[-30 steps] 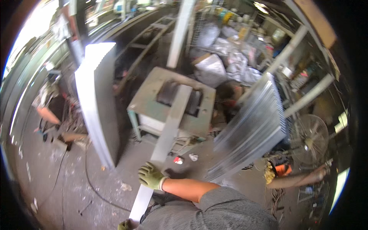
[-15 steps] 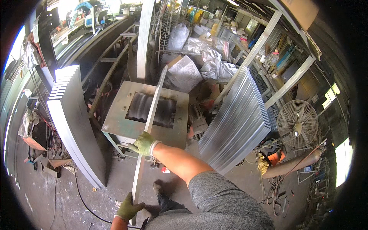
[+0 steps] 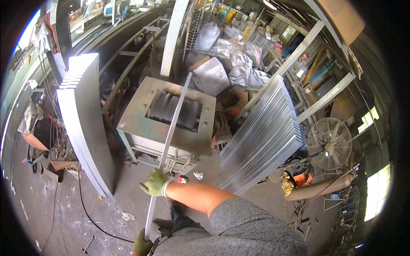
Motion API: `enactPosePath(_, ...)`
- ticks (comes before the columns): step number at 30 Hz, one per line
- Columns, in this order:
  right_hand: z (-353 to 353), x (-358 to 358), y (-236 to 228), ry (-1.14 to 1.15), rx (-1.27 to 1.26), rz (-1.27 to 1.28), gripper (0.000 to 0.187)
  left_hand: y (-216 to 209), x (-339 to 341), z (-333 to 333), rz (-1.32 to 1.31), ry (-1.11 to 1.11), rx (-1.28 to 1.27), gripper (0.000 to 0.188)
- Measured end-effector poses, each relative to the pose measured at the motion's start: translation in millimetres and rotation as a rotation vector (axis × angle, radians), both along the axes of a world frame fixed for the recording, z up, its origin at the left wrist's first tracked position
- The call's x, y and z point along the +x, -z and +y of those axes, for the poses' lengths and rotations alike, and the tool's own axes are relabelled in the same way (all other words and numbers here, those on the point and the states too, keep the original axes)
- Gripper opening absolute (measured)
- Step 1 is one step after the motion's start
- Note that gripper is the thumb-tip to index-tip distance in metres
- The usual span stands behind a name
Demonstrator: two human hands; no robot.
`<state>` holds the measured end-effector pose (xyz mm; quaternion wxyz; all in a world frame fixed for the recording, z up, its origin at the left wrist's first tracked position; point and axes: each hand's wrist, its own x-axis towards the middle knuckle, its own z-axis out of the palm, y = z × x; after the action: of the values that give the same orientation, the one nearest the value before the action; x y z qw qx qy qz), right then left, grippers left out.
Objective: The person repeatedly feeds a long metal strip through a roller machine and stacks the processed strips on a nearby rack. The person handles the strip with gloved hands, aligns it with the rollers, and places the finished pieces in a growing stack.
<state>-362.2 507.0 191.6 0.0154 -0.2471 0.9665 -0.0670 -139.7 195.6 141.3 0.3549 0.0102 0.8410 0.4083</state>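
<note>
A long, straight metal bar [image 3: 173,123] slopes up from my body across a box-shaped machine [image 3: 132,117]. Dark, ridged rollers [image 3: 164,111] show in the rectangular opening of its top, with the bar passing over them. My right hand [image 3: 154,182], in a greenish work glove, is closed round the bar just in front of the machine. Low in the picture my left hand [image 3: 142,245], gloved alike, grips the bar's near end; its fingers are partly hidden. The bar's far end reaches a little past the machine's back edge.
Leaning stacks of metal bars flank the machine, one on the left [image 3: 87,128] and one on the right [image 3: 265,136]. A round fan [image 3: 329,143] and a brown gas cylinder [image 3: 320,187] are at the right. A black cable [image 3: 92,219] crosses the floor. Silvery sacks [image 3: 243,64] lie behind.
Both hands and the bar have come back toward my body relative to the machine. Less of the bar sticks out past the machine's back edge. The whole view has shifted slightly.
</note>
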Motion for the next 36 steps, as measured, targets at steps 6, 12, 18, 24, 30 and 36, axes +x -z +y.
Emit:
enactPosePath(6, -76, 77, 25, -0.052, -0.042, -0.092, 0.065, 60, 96, -85, -0.116, -0.129, 0.038, 0.058)
enactPosePath(12, -126, 138, 53, -0.135, -0.115, -0.099, 0.055, 59, 148, -148, -0.190, -0.167, -0.051, 0.058)
enactPosePath(18, -108, 108, 54, -0.083, -0.111, -0.214, 0.057, 56, 115, -114, -0.081, -0.147, -0.032, 0.058)
enactPosePath(24, 40, -57, -7, -0.014, 0.037, -0.147, 0.061, 5, -56, 43, 0.165, 0.037, -0.194, 0.065)
enactPosePath(30, 126, -145, -51, 0.114, 0.048, -0.005, 0.064, -60, -156, 136, 0.103, 0.080, -0.224, 0.064)
enactPosePath(36, 85, -95, -18, -0.025, -0.027, 0.139, 0.060, -38, -99, 97, 0.161, 0.031, -0.135, 0.054)
